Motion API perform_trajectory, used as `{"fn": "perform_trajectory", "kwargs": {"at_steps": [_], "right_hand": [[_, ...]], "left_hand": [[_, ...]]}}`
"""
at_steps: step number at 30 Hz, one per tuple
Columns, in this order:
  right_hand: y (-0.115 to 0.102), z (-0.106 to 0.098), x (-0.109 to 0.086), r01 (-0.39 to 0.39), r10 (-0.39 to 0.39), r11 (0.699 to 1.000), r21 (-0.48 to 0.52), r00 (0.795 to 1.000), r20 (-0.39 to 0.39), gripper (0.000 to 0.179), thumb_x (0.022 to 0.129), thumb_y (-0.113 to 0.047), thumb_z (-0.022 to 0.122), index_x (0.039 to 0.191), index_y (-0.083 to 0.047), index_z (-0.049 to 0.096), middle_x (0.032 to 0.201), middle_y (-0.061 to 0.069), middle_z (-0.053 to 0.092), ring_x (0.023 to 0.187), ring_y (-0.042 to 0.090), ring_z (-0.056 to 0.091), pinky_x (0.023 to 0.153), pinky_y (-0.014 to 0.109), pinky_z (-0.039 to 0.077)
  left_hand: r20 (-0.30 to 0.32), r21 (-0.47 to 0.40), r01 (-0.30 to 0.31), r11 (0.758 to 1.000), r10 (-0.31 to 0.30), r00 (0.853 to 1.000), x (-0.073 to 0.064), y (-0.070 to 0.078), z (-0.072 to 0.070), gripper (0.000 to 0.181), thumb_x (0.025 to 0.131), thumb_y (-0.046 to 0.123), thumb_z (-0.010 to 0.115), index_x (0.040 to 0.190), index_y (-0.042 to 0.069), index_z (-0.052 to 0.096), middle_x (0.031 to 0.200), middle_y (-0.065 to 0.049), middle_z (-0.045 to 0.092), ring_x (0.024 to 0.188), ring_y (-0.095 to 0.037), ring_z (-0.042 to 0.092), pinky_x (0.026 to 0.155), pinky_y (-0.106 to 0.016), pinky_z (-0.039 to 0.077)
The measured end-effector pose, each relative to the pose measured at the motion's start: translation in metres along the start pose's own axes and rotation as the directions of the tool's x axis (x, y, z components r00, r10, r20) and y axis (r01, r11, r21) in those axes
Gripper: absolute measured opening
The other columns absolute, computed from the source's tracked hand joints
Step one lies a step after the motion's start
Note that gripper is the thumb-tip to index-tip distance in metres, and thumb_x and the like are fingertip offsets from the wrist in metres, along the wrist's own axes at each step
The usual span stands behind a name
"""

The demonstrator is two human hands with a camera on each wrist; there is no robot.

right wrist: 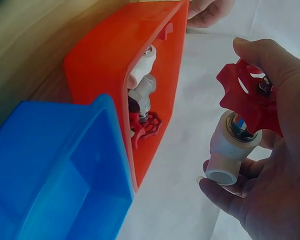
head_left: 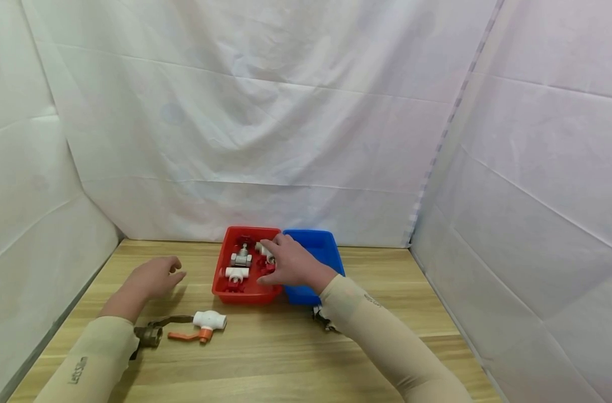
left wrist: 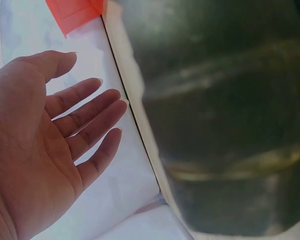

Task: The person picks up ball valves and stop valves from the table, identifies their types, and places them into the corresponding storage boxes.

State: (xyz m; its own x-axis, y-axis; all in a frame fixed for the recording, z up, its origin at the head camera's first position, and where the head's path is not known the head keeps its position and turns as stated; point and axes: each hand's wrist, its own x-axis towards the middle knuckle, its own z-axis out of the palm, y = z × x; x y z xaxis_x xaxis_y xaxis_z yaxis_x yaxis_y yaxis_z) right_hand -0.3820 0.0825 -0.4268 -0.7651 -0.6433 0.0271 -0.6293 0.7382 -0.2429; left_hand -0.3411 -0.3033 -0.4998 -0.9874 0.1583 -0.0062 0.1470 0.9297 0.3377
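White valve [right wrist: 234, 142] in right hand [right wrist: 282, 185]

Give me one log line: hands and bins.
right hand: holds red-wheeled white valve above red bin; left hand: nothing held; red bin: other valves inside; blue bin: beside red bin

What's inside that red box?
In the red box you can see a metal valve and a white valve. The right hand and its held valve cover part of the box, so I can't tell what's under them.
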Motion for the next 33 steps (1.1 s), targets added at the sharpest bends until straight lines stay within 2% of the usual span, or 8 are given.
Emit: {"fn": "perform_trajectory", "kwargs": {"at_steps": [10,17,26,33], "right_hand": [[-0.007,0.003,0.005,0.004,-0.004,1.000,0.020,1.000,0.001,0.104,0.087,-0.062,0.089,0.170,-0.020,0.044,0.144,0.005,0.056,0.125,0.018,0.052,0.087,0.033,0.062],[-0.009,0.011,0.010,0.007,-0.007,1.000,-0.025,1.000,0.005,0.103,0.086,-0.066,0.087,0.169,-0.021,0.045,0.143,0.003,0.057,0.124,0.017,0.053,0.088,0.032,0.061],[-0.010,0.015,0.016,-0.003,0.003,1.000,-0.010,1.000,0.012,0.101,0.087,-0.066,0.087,0.168,-0.022,0.045,0.145,0.002,0.057,0.127,0.017,0.053,0.088,0.031,0.061],[-0.004,0.018,0.022,0.028,-0.026,0.999,-0.028,0.998,0.066,0.104,0.091,-0.073,0.079,0.170,-0.017,0.041,0.144,0.006,0.057,0.125,0.018,0.053,0.093,0.032,0.059]], "left_hand": [[-0.002,0.005,-0.002,1.000,0.002,1.000,-0.002,-0.002,0.000,0.039,0.109,0.028,0.068,0.126,-0.007,0.069,0.117,-0.027,0.074,0.106,-0.047,0.072,0.088,-0.066,0.058],[0.005,0.008,0.007,1.000,-0.007,1.000,-0.003,-0.002,-0.002,0.039,0.108,0.027,0.069,0.125,-0.008,0.069,0.116,-0.027,0.074,0.106,-0.047,0.071,0.088,-0.066,0.058],[0.005,0.001,0.009,1.000,-0.009,1.000,-0.004,-0.004,-0.003,0.041,0.109,0.027,0.068,0.129,-0.008,0.068,0.121,-0.029,0.072,0.108,-0.049,0.071,0.088,-0.067,0.058],[0.001,0.010,-0.003,1.000,0.003,1.000,-0.004,-0.002,-0.005,0.041,0.109,0.027,0.068,0.128,-0.009,0.068,0.118,-0.029,0.073,0.107,-0.048,0.071,0.087,-0.066,0.058]]}}
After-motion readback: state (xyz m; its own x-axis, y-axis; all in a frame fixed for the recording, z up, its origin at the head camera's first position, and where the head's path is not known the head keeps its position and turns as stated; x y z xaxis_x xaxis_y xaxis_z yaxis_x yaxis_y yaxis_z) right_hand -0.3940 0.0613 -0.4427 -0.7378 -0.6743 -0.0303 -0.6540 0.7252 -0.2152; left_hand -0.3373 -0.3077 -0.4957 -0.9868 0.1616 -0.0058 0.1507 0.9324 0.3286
